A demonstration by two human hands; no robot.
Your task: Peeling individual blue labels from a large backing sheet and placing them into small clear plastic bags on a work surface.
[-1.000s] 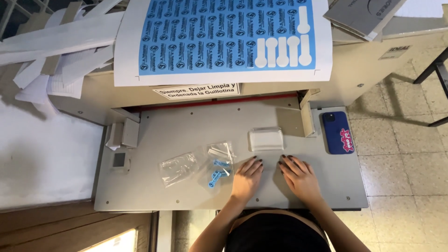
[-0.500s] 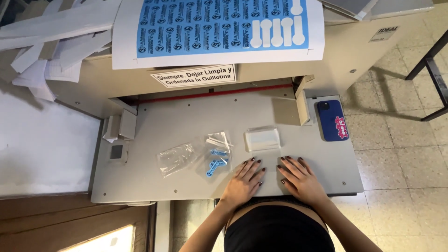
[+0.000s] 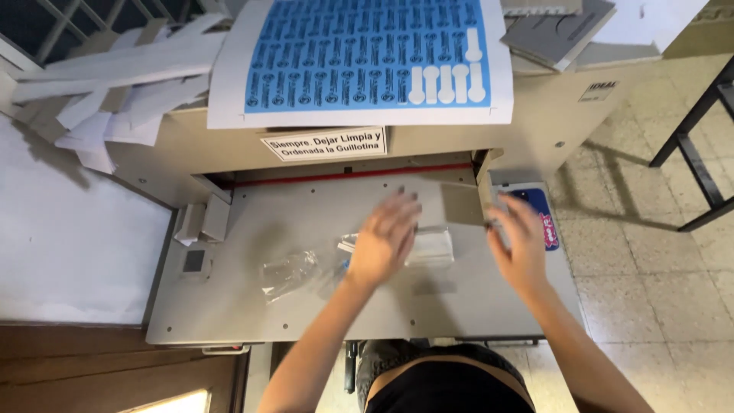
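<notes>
- Lay on the smooth grey metal tabletop [image 3: 229, 306]: a small white rectangular stack [image 3: 432, 246], flat and clean-edged, partly under clear film.
- Hovered over that stack's left end: left hand [image 3: 384, 239], fingers spread, gripping nothing; contact not discernible through blur.
- Hung just right of the stack: right hand [image 3: 522, 243], open and empty, beside a dark phone [image 3: 541, 213].
- Sat left of the left hand: a crinkled transparent plastic bag [image 3: 289, 271], glossy.

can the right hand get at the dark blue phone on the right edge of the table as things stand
Probably yes: the right hand hovers open right beside the dark blue phone, partly covering it, and nothing lies between them on the grey metal cutter table.
</notes>
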